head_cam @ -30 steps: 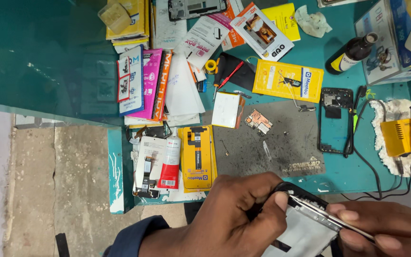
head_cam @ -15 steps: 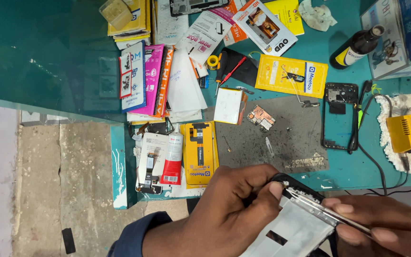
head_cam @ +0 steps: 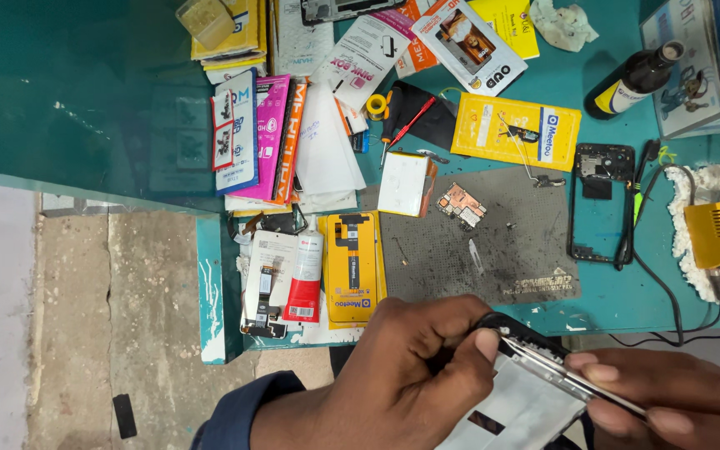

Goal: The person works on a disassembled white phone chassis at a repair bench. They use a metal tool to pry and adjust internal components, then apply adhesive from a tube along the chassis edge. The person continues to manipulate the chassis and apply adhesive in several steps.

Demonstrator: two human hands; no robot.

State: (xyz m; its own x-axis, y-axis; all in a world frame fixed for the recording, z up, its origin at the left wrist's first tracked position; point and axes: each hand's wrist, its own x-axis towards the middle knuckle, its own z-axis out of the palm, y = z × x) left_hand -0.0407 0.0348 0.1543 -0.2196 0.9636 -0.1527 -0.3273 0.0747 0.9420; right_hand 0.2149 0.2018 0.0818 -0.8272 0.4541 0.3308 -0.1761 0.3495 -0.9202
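Step in hand: left hand [head_cam: 402,375] pinches the top edge of the black-framed, silver-backed phone chassis [head_cam: 527,392]; right hand [head_cam: 668,396] grips its side. Next likely requires steady prying.

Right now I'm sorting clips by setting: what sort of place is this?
Most likely a phone repair bench: a bare circuit board on a grey work mat, a stripped phone frame, and a yellow soldering station. Both hands grip an opened phone.

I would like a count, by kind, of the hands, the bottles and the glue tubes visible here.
Hands: 2, the left hand and the right hand, both on an opened phone
Dark bottle: 1
Glue tube: 1
Total: 4
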